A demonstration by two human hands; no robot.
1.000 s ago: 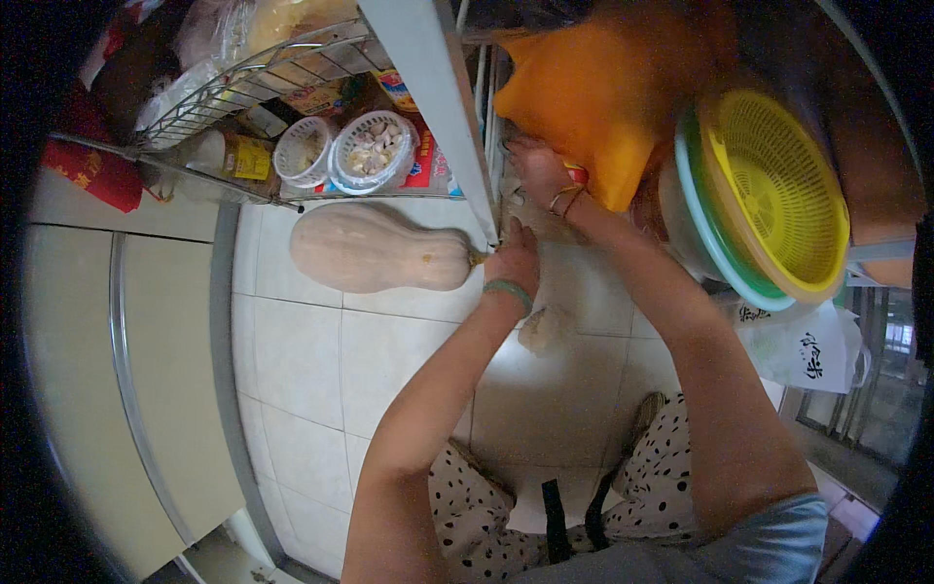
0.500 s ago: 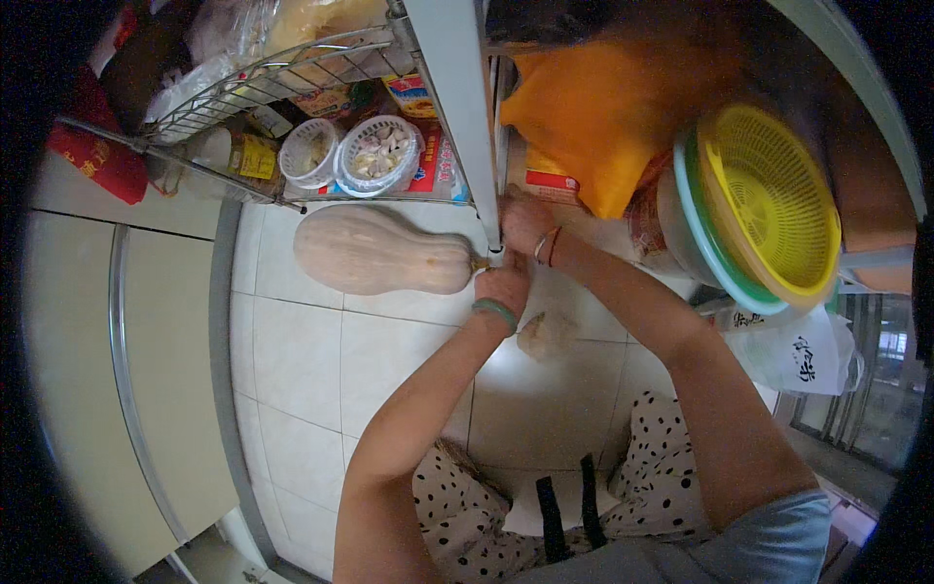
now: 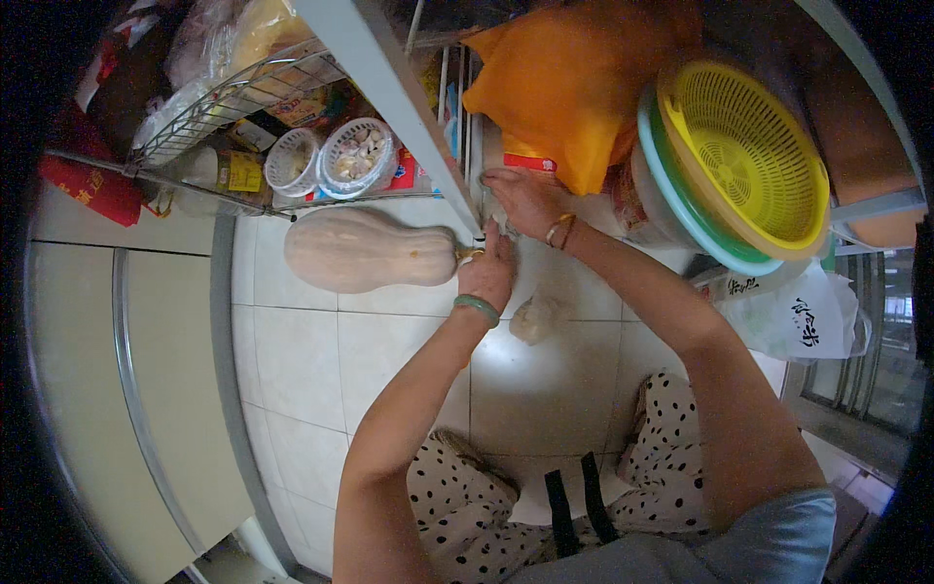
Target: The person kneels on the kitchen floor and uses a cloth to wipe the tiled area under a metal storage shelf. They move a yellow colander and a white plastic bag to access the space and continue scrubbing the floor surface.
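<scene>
Ngl the bit I most want to see is the worst lit. R hand (image 3: 528, 206) is down by the foot of the grey rack leg (image 3: 394, 97), fingers bent, w/ a small pale thing (image 3: 496, 207) at the tips. Too blurry to ID, & can't tell if it's pinched or just touched. L hand (image 3: 486, 275) is right beside the same foot, index pointing up toward it; the other fingers are mostly tucked out of view, so can't tell if they're gripping anything.

Squash (image 3: 370, 251): 1, big & tan, lying on its side on the floor tiles, stem end just beside the L hand. Also 1 beige clump (image 3: 538, 319) on the floor nearer the person, no idea what it is.

Counts: 2 small white baskets on the low shelf, 1 w/ garlic-looking bulbs (image 3: 362, 154) (too bunched to count), the other's contents v. hard to make out. On the R, 1 yellow colander (image 3: 744, 146) tilted in a stack, w/ a green rim (image 3: 686, 190) & a light blue rim (image 3: 744, 261) behind; the rest is hidden. 1 orange cloth or bag (image 3: 574, 97) above the R hand, top lost in shadow. 1 white bag (image 3: 812, 316) under the stack, partly covered.
</scene>
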